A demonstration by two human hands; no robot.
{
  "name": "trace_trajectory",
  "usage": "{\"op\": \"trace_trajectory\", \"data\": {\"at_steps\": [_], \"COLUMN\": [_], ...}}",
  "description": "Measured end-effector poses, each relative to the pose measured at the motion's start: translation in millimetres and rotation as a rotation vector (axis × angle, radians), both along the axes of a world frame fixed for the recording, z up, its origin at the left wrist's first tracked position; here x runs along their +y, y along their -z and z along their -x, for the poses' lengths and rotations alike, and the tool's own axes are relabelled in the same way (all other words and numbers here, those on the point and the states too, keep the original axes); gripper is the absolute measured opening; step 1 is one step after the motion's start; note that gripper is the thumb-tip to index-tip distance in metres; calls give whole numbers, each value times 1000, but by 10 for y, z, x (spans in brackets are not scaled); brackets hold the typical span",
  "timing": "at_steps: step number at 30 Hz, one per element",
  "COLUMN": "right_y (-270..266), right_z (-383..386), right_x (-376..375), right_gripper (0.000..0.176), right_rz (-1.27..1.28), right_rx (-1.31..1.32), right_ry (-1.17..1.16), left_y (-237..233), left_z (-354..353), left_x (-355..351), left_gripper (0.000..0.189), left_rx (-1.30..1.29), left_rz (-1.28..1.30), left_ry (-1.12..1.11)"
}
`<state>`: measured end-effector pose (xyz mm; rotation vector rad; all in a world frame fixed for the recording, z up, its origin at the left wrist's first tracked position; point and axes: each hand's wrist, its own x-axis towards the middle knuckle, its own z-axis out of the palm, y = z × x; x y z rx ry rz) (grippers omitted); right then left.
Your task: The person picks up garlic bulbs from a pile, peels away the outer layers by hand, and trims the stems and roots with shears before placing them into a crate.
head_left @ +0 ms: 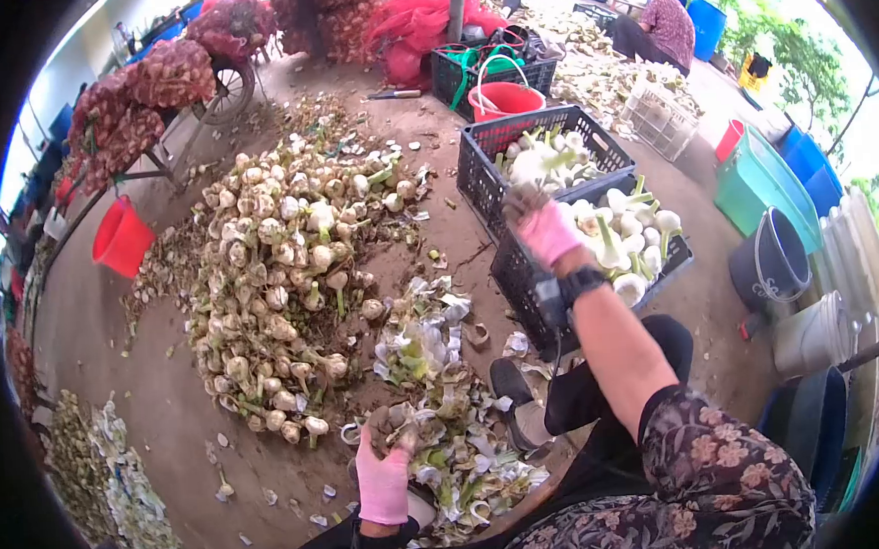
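Observation:
My left hand (383, 473), in a pink glove with soil-dark fingers, is low over a heap of stripped garlic skins (468, 442). Its fingers are curled, and whatever they hold cannot be made out. My right hand (543, 226), gloved the same way, reaches over the near black crate (520, 295) at its left side. The fingers stretch forward, with nothing visible in them. Cleaned white garlic bulbs (628, 230) with short green stems fill this crate. A large pile of untrimmed garlic bulbs (270, 273) lies on the ground to my left.
Behind stands another black crate (479, 178) of garlic, then a red bucket (505, 100). A red pail (122, 236) is at left, beside a cart loaded with net sacks (171, 75). Buckets and a green tub (765, 190) line the right. A person (665, 29) sits farther back.

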<state>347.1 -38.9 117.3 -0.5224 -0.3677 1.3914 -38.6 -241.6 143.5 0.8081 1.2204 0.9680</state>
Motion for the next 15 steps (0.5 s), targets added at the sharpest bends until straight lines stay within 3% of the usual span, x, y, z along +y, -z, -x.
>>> {"op": "trace_trajectory", "data": {"at_steps": [3,5,6,7,8,9,10,11,13,15], "right_y": [-13,173,380,203,693,702,777,713,701,753], "right_z": [-50,260,345,723,851,1093,1433,1604,1802,1810], "right_x": [191,-10,-137,-413,-478,-684,-876,-1002,-1125,-1060], "right_gripper": [22,23,29,31,30,27,25,25,27,30], "right_rz": [96,-10,85,234,113,211,362,463,461,64], "right_rx": [-251,-335,-442,-727,-886,-1087,-611,-745,-760,-1389], "right_ry": [147,24,-118,-122,-220,-376,-352,-499,-681,-512], "left_y": [-302,-449,-460,-485,-515,-535,-534,-594,-760,-833], "left_z": [-4,14,17,25,35,42,40,10,-59,-91], "left_x": [-19,-1,-4,7,23,36,31,46,77,101], "left_gripper": [44,43,36,36,33,30,26,26,20,17], "left_rx": [-34,-60,-46,-47,68,182,56,56,33,37], "left_rz": [2,-2,-57,-54,-107,-161,-13,-15,-30,-34], "left_ry": [-4,-63,-89,-80,-96,-112,-174,-169,-169,-120]}}
